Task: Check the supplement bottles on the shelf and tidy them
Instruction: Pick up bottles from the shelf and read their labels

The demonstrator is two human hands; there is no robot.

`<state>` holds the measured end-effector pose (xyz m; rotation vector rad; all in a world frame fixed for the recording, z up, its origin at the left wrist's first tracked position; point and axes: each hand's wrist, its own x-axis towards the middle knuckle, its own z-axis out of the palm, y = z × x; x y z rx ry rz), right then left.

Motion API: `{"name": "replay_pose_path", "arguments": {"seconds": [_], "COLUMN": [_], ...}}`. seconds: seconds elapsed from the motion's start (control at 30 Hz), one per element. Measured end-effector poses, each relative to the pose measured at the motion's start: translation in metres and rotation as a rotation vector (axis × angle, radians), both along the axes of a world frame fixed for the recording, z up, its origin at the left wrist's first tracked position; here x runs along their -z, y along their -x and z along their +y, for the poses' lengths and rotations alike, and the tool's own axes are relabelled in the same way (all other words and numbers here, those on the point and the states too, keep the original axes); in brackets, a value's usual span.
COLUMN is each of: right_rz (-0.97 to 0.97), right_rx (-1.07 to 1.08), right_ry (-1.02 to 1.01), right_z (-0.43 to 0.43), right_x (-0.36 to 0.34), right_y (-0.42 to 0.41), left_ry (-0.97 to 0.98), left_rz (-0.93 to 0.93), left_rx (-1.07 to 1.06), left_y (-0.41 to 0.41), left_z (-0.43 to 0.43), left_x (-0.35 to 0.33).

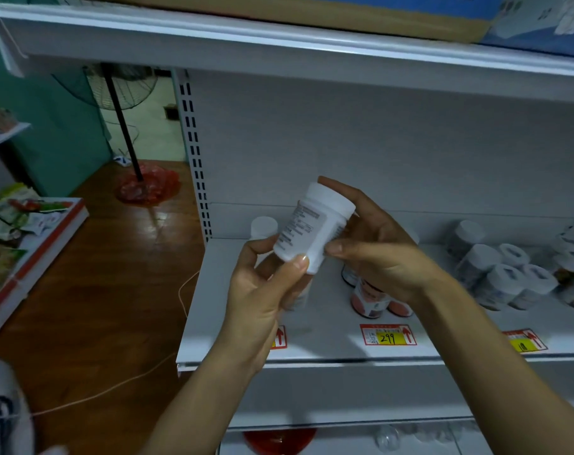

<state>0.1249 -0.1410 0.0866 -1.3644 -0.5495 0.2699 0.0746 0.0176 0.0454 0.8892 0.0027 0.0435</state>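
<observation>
A white supplement bottle point(312, 226) with a white cap and a grey printed label is held tilted above the white shelf point(312, 346), label side toward me. My left hand point(262, 290) grips its base from below, thumb on the front. My right hand point(374, 244) holds the cap end, fingers curled behind it. Another white-capped bottle point(263, 227) stands at the shelf's back left. Bottles with orange labels point(367, 298) stand under my right wrist, partly hidden. A cluster of several white-capped bottles point(505, 277) stands on the right.
Price tags point(389, 334) line the shelf's front edge. An upper shelf point(279, 44) with a cardboard box overhangs. A fan stand point(125, 133) and a thin cable point(115, 385) are on the wooden floor at the left, beside a low display of snack packets point(13, 231).
</observation>
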Motion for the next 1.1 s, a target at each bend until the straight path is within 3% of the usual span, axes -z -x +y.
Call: {"name": "replay_pose_path", "arguments": {"seconds": [0.37, 0.43, 0.57, 0.63, 0.7, 0.77, 0.83, 0.9, 1.1], "right_rz": [-0.036, -0.015, -0.012, -0.019, 0.004, 0.032, 0.056, 0.082, 0.017], "right_rx": [0.071, 0.026, -0.044, -0.045, -0.041, 0.02, 0.124, 0.214, 0.272], "right_ry": [-0.022, -0.062, -0.071, -0.047, -0.052, -0.048, -0.042, -0.042, 0.16], "right_z": [0.01, 0.007, 0.002, 0.003, 0.004, 0.008, 0.013, 0.017, 0.027], "right_x": [-0.002, -0.003, -0.004, -0.003, -0.001, 0.0, 0.0, -0.001, -0.008], "right_y": [0.003, 0.002, 0.0, -0.002, -0.004, -0.008, -0.011, -0.015, -0.031], "left_ry": [-0.446, -0.318, 0.102, 0.164, 0.176, 0.051, -0.221, -0.39, -0.519], "left_rz": [-0.332, -0.25, 0.133, 0.186, 0.144, 0.043, -0.089, -0.203, -0.312], "left_rx": [-0.325, -0.254, 0.119, 0.205, 0.149, -0.026, -0.219, -0.297, -0.339], "left_y": [0.004, 0.005, 0.004, 0.002, 0.0, -0.003, -0.007, -0.012, -0.031], "left_z": [0.001, 0.002, 0.009, 0.013, 0.012, 0.011, 0.013, 0.015, 0.024], "left_x": [0.011, 0.007, -0.006, -0.008, -0.007, -0.004, 0.001, 0.008, 0.027]}}
